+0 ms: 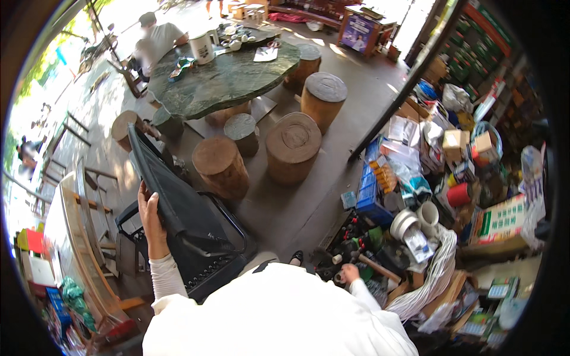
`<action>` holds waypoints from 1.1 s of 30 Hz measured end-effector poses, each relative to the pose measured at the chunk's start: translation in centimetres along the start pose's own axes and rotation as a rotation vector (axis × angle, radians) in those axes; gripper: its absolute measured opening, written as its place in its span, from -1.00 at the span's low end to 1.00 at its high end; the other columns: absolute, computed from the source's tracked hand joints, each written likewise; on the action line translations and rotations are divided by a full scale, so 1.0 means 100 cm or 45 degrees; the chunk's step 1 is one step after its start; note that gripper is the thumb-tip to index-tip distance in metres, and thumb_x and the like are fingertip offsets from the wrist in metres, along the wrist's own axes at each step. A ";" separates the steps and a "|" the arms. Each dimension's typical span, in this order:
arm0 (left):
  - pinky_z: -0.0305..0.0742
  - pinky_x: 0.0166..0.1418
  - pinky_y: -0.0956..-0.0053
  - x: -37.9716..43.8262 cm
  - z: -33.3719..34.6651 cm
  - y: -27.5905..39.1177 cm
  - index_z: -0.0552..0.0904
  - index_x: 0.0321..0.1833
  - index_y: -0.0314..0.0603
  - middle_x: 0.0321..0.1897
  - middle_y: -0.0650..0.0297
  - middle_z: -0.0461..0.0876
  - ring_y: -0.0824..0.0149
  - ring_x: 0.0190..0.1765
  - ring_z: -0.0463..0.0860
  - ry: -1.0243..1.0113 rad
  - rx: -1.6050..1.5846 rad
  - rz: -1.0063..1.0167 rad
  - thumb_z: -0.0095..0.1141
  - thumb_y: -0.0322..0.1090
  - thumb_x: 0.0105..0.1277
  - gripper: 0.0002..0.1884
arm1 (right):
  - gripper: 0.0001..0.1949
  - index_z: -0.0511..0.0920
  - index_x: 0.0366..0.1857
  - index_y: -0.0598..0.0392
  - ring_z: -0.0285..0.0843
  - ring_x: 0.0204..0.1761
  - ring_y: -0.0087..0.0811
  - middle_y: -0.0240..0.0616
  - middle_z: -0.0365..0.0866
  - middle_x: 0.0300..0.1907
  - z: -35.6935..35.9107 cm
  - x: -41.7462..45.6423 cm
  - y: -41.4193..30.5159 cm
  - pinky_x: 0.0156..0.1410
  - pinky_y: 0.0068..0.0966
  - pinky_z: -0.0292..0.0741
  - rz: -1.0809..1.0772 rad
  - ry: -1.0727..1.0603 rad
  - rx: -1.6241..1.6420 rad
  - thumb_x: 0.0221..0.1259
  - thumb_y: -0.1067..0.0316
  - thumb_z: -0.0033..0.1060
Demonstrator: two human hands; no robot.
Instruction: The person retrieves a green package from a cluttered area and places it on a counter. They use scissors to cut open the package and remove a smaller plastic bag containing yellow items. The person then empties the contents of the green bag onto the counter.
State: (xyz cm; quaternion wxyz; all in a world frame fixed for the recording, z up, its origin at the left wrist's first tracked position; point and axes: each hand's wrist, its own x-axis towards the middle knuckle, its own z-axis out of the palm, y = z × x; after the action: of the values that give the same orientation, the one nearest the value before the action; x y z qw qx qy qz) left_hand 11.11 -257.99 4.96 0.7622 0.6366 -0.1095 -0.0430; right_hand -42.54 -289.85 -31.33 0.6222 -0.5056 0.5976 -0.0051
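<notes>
My left hand (152, 218) rests against the outer edge of a black folding recliner chair (187, 222) with a fabric seat and elastic lacing; the thumb shows on the near side, and whether the fingers close round the frame cannot be told. The chair stands tilted at my left front. My right hand (349, 273) is low at my right side, beside a pile of bottles and tools, near a wooden handle (379, 268). Its fingers are curled, and what they touch is too small to make out.
Wooden stump stools (294, 147) surround a green stone table (222, 84) ahead, where a seated person (162, 42) leans. On the right, a blue plastic crate (372, 196), white pipe fittings (404, 224) and a coil of white cable (429, 276) lie heaped. A wooden bench (87, 249) is at left.
</notes>
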 end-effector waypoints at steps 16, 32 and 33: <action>0.17 0.35 0.46 0.019 0.043 0.044 0.28 0.35 -0.42 0.23 0.08 0.40 0.27 0.27 0.39 0.157 0.579 -0.267 0.09 -0.15 0.10 -0.25 | -0.77 0.67 -0.21 -0.06 0.61 -0.04 -0.19 -0.18 0.68 -0.19 0.144 0.295 -0.425 0.15 -0.40 0.48 -0.671 -0.250 -1.356 0.05 0.25 0.13; 0.38 -0.11 0.20 0.132 0.106 0.043 0.58 -0.11 -0.39 -0.29 -0.15 0.57 -0.12 -0.24 0.53 1.032 1.987 -1.166 -0.28 0.09 0.44 -0.42 | -0.68 0.50 0.02 -0.16 0.39 0.14 -0.19 -0.30 0.47 0.08 0.430 0.550 -0.957 0.14 -0.24 0.47 -1.172 0.568 -1.722 0.14 0.31 0.00; 0.37 -0.08 0.19 0.139 0.109 0.045 0.57 -0.08 -0.39 -0.26 -0.16 0.56 -0.13 -0.20 0.52 1.043 2.030 -1.223 -0.30 0.11 0.43 -0.41 | -0.71 0.50 0.00 -0.18 0.39 0.15 -0.22 -0.32 0.46 0.06 0.440 0.570 -0.978 0.13 -0.26 0.47 -1.241 0.644 -1.738 0.17 0.30 0.00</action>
State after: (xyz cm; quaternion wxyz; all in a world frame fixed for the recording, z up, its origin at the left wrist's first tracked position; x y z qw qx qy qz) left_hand 21.84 -270.46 12.76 -0.0031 0.9018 0.4305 -0.0376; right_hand 65.18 -345.08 -21.25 -0.0390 -0.9505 0.3075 -0.0236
